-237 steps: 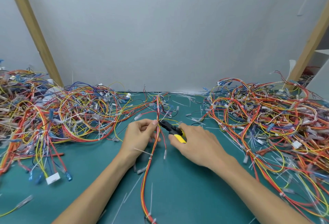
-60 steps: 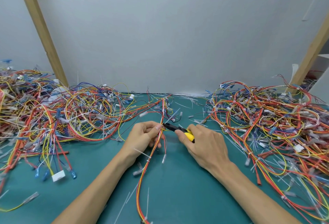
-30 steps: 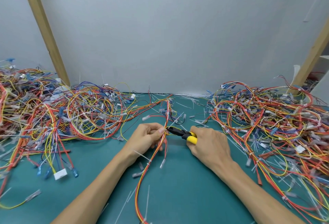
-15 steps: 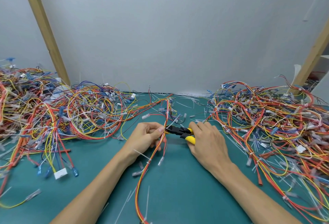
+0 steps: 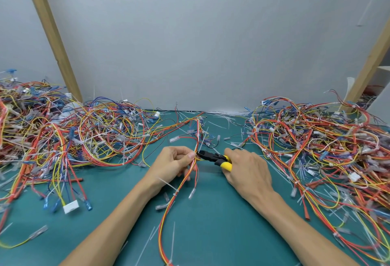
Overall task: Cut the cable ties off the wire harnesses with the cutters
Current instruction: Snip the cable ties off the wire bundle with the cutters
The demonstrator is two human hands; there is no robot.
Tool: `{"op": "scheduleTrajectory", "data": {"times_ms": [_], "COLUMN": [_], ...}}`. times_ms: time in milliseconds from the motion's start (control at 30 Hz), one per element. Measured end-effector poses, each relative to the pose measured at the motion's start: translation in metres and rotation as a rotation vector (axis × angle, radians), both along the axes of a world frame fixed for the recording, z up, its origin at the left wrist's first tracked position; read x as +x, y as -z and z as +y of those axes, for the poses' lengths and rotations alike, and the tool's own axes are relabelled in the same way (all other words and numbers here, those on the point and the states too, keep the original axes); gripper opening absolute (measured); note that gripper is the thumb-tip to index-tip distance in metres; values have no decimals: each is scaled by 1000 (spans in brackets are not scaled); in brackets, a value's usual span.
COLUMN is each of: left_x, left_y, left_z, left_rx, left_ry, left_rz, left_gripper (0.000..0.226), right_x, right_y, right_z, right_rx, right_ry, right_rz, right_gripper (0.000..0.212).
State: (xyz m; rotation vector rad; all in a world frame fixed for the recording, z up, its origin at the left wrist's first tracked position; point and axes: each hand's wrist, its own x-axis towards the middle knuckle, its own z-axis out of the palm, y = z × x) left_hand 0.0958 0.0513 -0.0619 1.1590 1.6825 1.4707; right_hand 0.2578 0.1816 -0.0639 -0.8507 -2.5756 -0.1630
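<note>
A thin harness [image 5: 168,208] of red, orange and yellow wires runs from the near edge up the middle of the green mat. My left hand [image 5: 172,164] pinches it between thumb and fingers. My right hand [image 5: 247,170] grips the cutters [image 5: 215,158], which have yellow and black handles. Their black jaws point left and meet the harness right at my left thumb. A white cable tie [image 5: 169,186] still wraps the harness just below my left hand, its tail sticking out left.
Large tangled heaps of wire harnesses lie at the left [image 5: 63,139] and the right [image 5: 320,149]. Cut white tie pieces [image 5: 173,238] litter the green mat [image 5: 211,223]. A grey wall stands behind, with slanted wooden posts [image 5: 52,37] at both sides.
Over the last second my right hand has shifted the cutters slightly left, so the jaws now reach the harness at my left thumb. My left hand keeps its pinch on the wires.
</note>
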Motion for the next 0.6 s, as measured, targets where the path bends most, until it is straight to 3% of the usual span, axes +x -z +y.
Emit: {"op": "scheduleTrajectory", "data": {"times_ms": [600], "left_x": [0], "left_y": [3], "left_z": [2], "left_rx": [19], "left_ry": [-9], "left_rz": [-7], "left_gripper": [19], "right_x": [2], "right_y": [4], "right_z": [4], "right_rx": [-93], "right_ry": [2], "right_rz": [54], "right_gripper": [26]}}
